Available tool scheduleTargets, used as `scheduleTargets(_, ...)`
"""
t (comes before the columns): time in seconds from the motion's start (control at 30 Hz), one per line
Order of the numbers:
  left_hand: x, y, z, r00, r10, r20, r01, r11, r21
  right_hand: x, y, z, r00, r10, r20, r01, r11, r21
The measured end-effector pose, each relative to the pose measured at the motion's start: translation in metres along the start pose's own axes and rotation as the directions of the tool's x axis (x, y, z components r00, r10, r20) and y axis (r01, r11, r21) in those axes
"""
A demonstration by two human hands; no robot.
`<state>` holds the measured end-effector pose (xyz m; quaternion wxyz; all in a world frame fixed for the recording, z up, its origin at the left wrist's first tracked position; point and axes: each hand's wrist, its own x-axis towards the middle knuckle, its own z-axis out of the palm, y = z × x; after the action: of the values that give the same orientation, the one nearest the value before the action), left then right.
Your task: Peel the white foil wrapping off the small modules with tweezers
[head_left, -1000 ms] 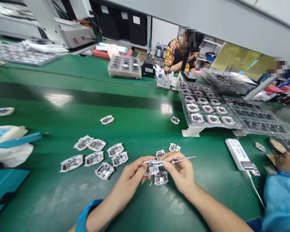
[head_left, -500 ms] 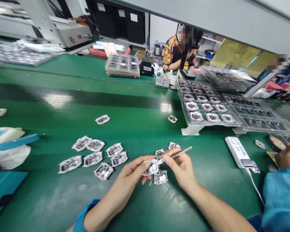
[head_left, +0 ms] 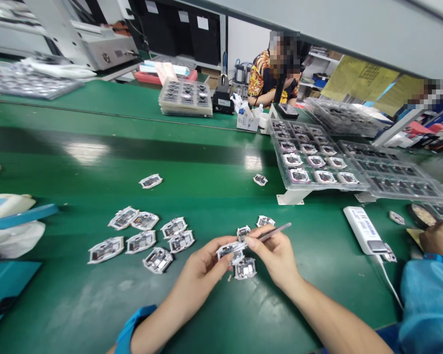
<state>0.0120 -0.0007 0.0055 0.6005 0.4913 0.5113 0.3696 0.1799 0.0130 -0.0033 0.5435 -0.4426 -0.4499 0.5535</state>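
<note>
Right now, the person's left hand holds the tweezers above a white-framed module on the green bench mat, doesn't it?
Not quite: the tweezers are in the right hand, not the left, as the head view shows. The left hand grips the white-framed module above the green bench mat.

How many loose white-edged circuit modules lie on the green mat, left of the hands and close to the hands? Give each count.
White-edged modules left of the left hand: 7
Modules close to the right hand: 3
Total: 10
</note>
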Motion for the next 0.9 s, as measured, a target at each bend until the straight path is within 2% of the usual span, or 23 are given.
scheduleTargets(0.2,-0.0019,0.0032,0.0,1.0,0.001,-0.006,-0.001,1.0,0.02,0.0016,0.0016,0.0004,0.999,0.036,-0.014,-0.035,0.999,0.04)
scheduleTargets(0.53,-0.0023,-0.0031,-0.0018,0.999,-0.026,-0.03,0.028,0.998,0.053,0.0,0.0016,-0.0011,0.999,-0.024,-0.024,0.025,0.999,0.022)
scheduleTargets(0.9,-0.0024,-0.0008,-0.0004,0.999,-0.033,-0.042,0.033,0.999,0.013,-0.0002,0.0001,-0.0013,0.999,-0.023,-0.022,0.024,0.999,0.037)
